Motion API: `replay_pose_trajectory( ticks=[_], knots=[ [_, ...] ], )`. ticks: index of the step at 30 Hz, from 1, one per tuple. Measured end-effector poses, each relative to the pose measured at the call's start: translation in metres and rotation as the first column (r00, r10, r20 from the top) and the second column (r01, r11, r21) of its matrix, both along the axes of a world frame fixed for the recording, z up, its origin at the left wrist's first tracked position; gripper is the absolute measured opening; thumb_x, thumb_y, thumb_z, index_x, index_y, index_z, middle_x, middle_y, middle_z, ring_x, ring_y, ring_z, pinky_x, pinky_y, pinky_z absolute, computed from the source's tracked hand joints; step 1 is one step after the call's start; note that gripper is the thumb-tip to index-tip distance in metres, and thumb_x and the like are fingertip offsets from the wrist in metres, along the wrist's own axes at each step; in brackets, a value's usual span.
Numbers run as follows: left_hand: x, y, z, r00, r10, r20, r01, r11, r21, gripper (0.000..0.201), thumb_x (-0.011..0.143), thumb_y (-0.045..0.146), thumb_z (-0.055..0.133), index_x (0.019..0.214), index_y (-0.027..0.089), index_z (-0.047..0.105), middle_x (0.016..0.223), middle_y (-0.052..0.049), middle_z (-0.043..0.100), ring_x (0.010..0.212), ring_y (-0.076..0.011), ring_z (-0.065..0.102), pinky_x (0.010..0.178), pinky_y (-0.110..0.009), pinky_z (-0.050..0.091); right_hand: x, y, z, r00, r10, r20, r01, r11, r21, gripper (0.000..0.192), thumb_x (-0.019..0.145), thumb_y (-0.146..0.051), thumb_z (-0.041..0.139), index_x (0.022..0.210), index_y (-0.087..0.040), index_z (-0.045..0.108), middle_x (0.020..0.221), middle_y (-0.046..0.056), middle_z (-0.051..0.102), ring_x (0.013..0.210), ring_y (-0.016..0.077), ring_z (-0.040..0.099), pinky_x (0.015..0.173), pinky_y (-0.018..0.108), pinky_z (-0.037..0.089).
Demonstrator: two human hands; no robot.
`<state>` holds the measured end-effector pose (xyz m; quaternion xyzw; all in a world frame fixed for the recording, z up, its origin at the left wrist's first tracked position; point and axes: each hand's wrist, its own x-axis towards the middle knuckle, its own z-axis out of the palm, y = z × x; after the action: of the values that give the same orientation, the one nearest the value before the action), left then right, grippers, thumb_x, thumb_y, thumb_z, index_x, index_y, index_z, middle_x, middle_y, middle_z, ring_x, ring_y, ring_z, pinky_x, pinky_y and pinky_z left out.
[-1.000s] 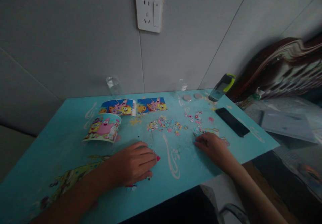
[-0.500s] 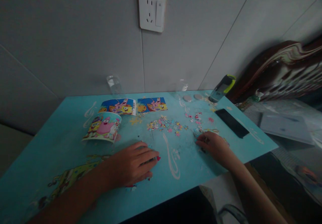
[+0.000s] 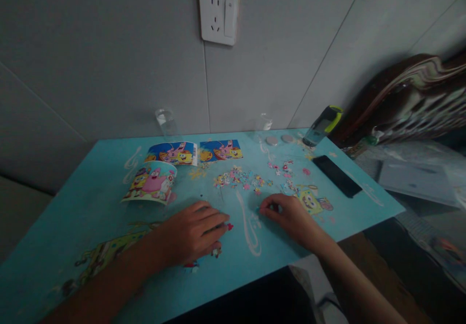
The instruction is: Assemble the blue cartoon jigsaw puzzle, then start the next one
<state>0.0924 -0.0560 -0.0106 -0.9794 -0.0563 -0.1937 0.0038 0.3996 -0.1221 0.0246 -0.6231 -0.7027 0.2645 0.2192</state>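
The left hand (image 3: 192, 234) lies flat, fingers together, over assembled puzzle pieces (image 3: 222, 252), while the right hand (image 3: 287, 214), at three o'clock, pinches something too small to identify; a sleeve sweep could scatter the loose pieces (image 3: 242, 178) at twelve.

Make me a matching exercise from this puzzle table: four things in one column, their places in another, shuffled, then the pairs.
Things:
1. black phone
2. wall socket
3. curled cartoon sheet
4. loose puzzle pieces

Places:
A. on the wall above the table
B. scattered mid-table, beyond both hands
C. near the table's right edge
D. left part of the table, beyond the left hand

Pairs: 1-C, 2-A, 3-D, 4-B
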Motion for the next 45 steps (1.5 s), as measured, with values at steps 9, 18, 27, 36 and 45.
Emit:
replay_pose_trajectory(
  ticks=[9, 18, 27, 36, 45],
  knots=[
    [-0.003, 0.009, 0.006, 0.999, 0.042, 0.007, -0.042, 0.998, -0.04, 0.026, 0.099, 0.022, 0.057, 0.123, 0.016, 0.065, 0.124, -0.009, 0.069, 0.11, -0.0224, 0.064, 0.098, -0.041, 0.048, -0.013, 0.01, -0.017, 0.994, -0.021, 0.111, 0.004, 0.989, 0.148, 0.022, 0.098, -0.028, 0.055, 0.107, -0.024, 0.075, 0.104, 0.006, 0.077, 0.092, 0.0217, 0.07, 0.086, 0.035, 0.051],
    [0.004, 0.003, 0.001, 1.0, -0.013, 0.027, 0.015, 0.997, -0.076, 0.032, 0.1, 0.017, 0.055, 0.132, 0.019, 0.062, 0.125, -0.006, 0.071, 0.118, -0.0203, 0.063, 0.105, -0.04, 0.046, 0.086, 0.01, -0.02, 0.837, -0.407, 0.366, 0.377, 0.913, 0.154, 0.032, 0.095, -0.041, 0.054, 0.103, -0.023, 0.078, 0.094, 0.008, 0.079, 0.081, 0.0256, 0.072, 0.075, 0.036, 0.051],
    [0.003, 0.005, -0.007, 1.0, 0.017, -0.013, -0.017, 0.998, -0.061, 0.036, 0.103, 0.019, 0.051, 0.138, 0.021, 0.059, 0.137, -0.004, 0.066, 0.124, -0.0196, 0.062, 0.113, -0.043, 0.041, 0.066, 0.022, -0.026, 0.839, -0.387, 0.382, 0.333, 0.921, 0.201, 0.032, 0.094, -0.04, 0.055, 0.106, -0.021, 0.077, 0.101, 0.01, 0.076, 0.091, 0.0272, 0.07, 0.083, 0.038, 0.049],
    [0.0, 0.005, -0.009, 0.993, 0.048, -0.106, -0.057, 0.995, -0.081, 0.044, 0.101, 0.016, 0.049, 0.144, 0.023, 0.054, 0.147, -0.004, 0.058, 0.136, -0.0221, 0.053, 0.118, -0.045, 0.035, 0.075, 0.027, -0.027, 0.858, -0.385, 0.34, 0.348, 0.923, 0.166, 0.029, 0.089, -0.04, 0.062, 0.102, -0.02, 0.077, 0.099, 0.011, 0.076, 0.088, 0.0283, 0.071, 0.08, 0.039, 0.05],
    [-0.004, 0.008, -0.015, 0.993, 0.064, -0.096, -0.07, 0.996, -0.063, 0.043, 0.102, 0.009, 0.042, 0.14, 0.023, 0.057, 0.148, -0.003, 0.057, 0.136, -0.0225, 0.051, 0.119, -0.046, 0.034, 0.078, 0.035, -0.02, 0.908, -0.35, 0.232, 0.329, 0.936, 0.126, 0.019, 0.086, -0.036, 0.065, 0.091, -0.02, 0.075, 0.086, 0.007, 0.076, 0.073, 0.0214, 0.068, 0.067, 0.033, 0.048]
  ],
)
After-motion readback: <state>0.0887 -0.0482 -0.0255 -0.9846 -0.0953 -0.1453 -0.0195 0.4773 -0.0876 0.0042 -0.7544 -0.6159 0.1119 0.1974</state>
